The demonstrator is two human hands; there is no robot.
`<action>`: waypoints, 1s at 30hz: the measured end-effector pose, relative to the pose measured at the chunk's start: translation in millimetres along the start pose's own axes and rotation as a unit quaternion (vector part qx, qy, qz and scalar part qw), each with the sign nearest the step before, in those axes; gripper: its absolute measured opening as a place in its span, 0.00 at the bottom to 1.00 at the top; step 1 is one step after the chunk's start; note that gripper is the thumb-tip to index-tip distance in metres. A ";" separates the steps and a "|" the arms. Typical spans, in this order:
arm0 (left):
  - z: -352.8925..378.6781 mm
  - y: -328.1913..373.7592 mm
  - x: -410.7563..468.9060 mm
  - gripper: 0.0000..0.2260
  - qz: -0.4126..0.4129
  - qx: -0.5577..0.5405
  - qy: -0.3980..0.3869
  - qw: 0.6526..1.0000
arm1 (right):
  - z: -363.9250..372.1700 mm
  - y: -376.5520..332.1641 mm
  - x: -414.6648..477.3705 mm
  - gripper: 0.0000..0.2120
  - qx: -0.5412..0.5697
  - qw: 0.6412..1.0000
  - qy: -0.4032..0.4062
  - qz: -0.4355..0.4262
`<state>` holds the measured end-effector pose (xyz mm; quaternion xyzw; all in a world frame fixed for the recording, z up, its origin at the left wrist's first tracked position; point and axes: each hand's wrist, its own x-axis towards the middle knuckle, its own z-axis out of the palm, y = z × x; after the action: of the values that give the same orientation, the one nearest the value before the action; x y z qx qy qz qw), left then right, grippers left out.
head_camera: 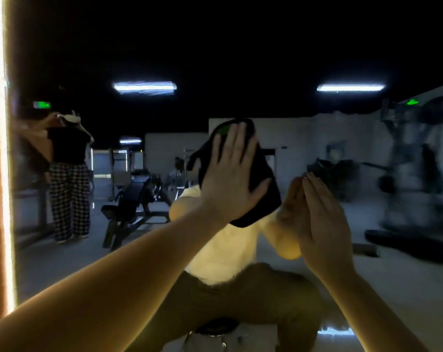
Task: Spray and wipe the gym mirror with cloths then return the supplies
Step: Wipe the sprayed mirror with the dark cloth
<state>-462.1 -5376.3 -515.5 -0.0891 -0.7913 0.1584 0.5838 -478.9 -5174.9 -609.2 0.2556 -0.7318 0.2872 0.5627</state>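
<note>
Head view, centre frame: your left hand [230, 174] lies flat, fingers straight, pressing the dark cloth [262, 189] against the mirror [291, 128]. Just right of it, your right hand [322, 214] is open too, fingertips on the glass, holding nothing. Spread that left palm so the whole cloth bears evenly and sweep in overlapping passes. Lift the bare right hand off, since it will likely leave prints. No spray bottle shows.
</note>
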 end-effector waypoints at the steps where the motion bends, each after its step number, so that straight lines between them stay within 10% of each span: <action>1: 5.4 20.2 2.4 0.39 0.014 -0.009 -0.006 1.000 | -2.8 5.2 -2.9 0.39 0.012 1.000 0.005 0.002; 11: 24.0 59.0 -56.0 0.39 0.115 -0.017 -0.050 0.992 | 8.4 -2.6 -52.9 0.28 -0.007 0.999 -0.042 0.019; 26: 17.0 -86.4 -220.6 0.40 -0.196 0.028 -0.011 0.980 | 29.5 -33.4 -108.4 0.34 -0.062 0.993 -0.101 -0.005; 30: 25.7 -32.7 -197.9 0.39 -0.131 -0.003 -0.018 0.991 | 15.7 -14.5 -110.7 0.35 -0.049 0.995 -0.092 0.002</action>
<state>-425.3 -5475.2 -688.0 0.0165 -0.8073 0.0799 0.5845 -453.2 -5190.6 -717.8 0.2513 -0.7941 0.2272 0.5045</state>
